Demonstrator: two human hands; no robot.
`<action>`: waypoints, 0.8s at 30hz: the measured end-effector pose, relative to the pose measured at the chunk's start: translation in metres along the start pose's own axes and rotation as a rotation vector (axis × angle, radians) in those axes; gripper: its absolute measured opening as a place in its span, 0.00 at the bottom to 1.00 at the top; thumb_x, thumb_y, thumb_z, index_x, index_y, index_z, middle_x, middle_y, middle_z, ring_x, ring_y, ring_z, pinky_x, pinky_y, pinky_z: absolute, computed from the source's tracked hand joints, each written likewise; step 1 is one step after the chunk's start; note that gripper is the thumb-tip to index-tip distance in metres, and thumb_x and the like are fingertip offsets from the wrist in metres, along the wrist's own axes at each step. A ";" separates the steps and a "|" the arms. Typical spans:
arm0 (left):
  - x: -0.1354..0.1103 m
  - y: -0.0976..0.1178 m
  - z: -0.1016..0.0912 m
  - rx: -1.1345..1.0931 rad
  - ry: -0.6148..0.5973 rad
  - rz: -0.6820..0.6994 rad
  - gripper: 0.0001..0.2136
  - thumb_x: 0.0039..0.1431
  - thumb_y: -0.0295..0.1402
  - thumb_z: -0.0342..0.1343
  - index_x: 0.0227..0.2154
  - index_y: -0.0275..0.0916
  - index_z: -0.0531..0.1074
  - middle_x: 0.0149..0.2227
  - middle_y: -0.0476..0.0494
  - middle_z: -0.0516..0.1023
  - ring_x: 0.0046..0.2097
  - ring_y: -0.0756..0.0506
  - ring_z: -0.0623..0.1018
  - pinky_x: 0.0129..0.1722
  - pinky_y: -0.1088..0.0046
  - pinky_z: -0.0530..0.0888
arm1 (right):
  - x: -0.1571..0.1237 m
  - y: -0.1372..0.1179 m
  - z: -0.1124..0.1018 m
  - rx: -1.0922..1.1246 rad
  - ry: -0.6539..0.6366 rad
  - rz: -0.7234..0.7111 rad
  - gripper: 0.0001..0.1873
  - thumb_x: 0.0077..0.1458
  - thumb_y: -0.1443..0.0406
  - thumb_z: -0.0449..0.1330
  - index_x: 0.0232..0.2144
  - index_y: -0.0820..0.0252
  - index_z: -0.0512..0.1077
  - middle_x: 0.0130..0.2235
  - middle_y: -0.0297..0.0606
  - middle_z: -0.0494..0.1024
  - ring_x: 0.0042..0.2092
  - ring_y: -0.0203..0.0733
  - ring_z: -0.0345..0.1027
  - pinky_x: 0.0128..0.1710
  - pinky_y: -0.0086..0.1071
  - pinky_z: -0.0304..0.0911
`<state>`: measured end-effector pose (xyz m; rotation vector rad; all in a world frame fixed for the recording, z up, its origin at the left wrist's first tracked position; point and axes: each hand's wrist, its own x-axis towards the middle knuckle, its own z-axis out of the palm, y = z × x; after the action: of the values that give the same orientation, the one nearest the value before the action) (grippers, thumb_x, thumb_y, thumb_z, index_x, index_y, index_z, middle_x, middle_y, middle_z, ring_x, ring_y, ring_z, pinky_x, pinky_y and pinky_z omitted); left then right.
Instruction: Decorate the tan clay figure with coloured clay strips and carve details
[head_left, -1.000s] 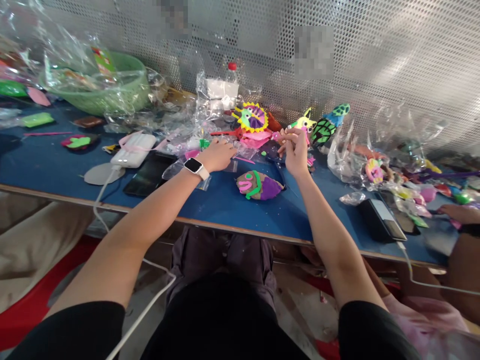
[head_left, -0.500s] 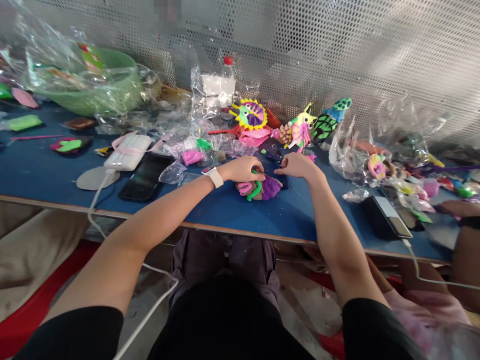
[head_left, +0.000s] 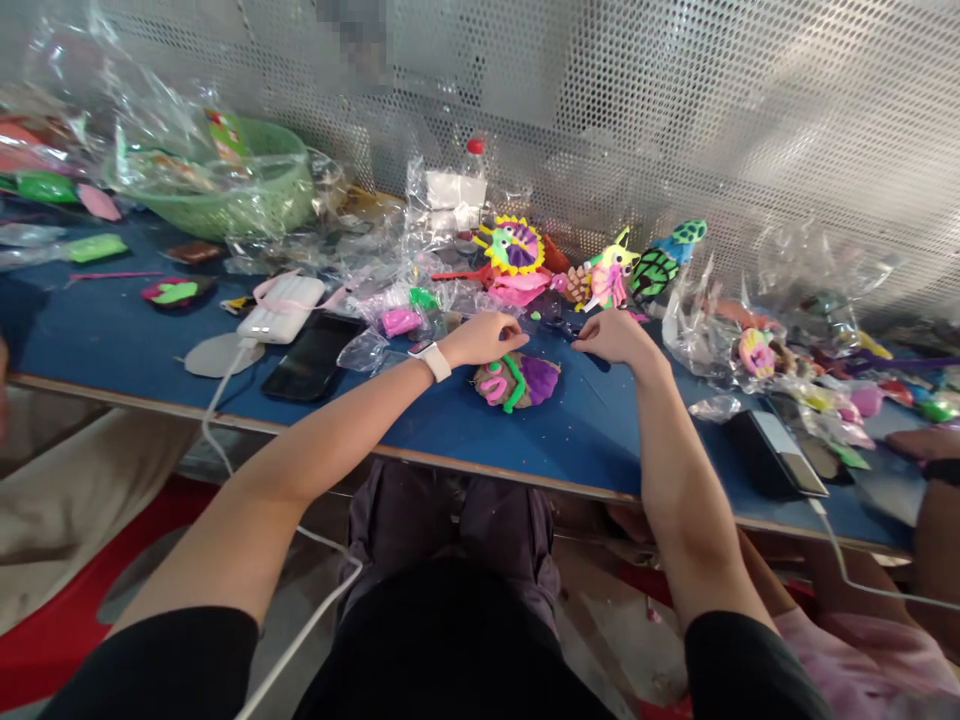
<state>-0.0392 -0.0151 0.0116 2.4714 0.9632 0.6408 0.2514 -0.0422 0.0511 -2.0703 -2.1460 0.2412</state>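
My left hand [head_left: 484, 336], a white watch on its wrist, rests with curled fingers on the blue table [head_left: 112, 330] just behind a clay piece [head_left: 517, 379] of purple, brown, pink and green. My right hand [head_left: 611, 335] lies a little to the right of it with fingers pinched together; what they pinch is too small to make out. A small green bit [head_left: 535, 316] lies between the two hands.
Finished clay figures [head_left: 600, 272] stand at the back by the perforated metal wall. A green basket [head_left: 247, 190], clear bags, a white power bank [head_left: 281, 306] and black phone [head_left: 311, 357] lie left. Another phone [head_left: 776, 453] and a person's arm [head_left: 926, 445] are at right.
My right hand came down from in front of the figures to the table. My left hand moved right, touched the clay piece, and now rests just behind it.
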 end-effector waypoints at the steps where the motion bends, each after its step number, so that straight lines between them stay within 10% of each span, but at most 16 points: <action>1: 0.000 -0.001 0.000 0.002 0.015 0.000 0.14 0.76 0.40 0.59 0.44 0.36 0.85 0.45 0.34 0.91 0.45 0.38 0.89 0.50 0.60 0.81 | 0.000 -0.002 0.000 0.002 0.019 -0.013 0.04 0.56 0.61 0.74 0.33 0.53 0.88 0.35 0.38 0.90 0.39 0.49 0.85 0.38 0.36 0.73; 10: -0.011 0.010 -0.036 0.263 -0.004 -0.087 0.10 0.71 0.34 0.60 0.46 0.35 0.84 0.50 0.32 0.89 0.50 0.34 0.88 0.50 0.59 0.82 | -0.003 -0.007 0.003 -0.136 -0.018 0.043 0.05 0.55 0.65 0.76 0.36 0.51 0.87 0.41 0.38 0.91 0.46 0.52 0.86 0.39 0.36 0.71; 20: -0.171 -0.039 -0.100 0.679 0.170 -0.513 0.10 0.64 0.41 0.64 0.40 0.42 0.85 0.47 0.32 0.88 0.49 0.27 0.86 0.46 0.54 0.81 | -0.008 -0.021 0.008 -0.102 0.116 -0.007 0.06 0.64 0.58 0.71 0.38 0.51 0.87 0.43 0.42 0.91 0.49 0.56 0.85 0.45 0.42 0.76; 24: -0.187 -0.042 -0.095 0.670 0.181 -0.440 0.14 0.67 0.38 0.58 0.47 0.42 0.87 0.53 0.29 0.86 0.58 0.23 0.83 0.55 0.43 0.80 | -0.009 -0.030 0.011 -0.077 0.103 0.003 0.08 0.66 0.57 0.70 0.41 0.52 0.87 0.43 0.43 0.91 0.51 0.57 0.85 0.46 0.42 0.77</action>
<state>-0.2359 -0.1000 0.0172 2.6043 1.9877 0.4388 0.2197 -0.0522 0.0471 -2.0777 -2.1239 0.0522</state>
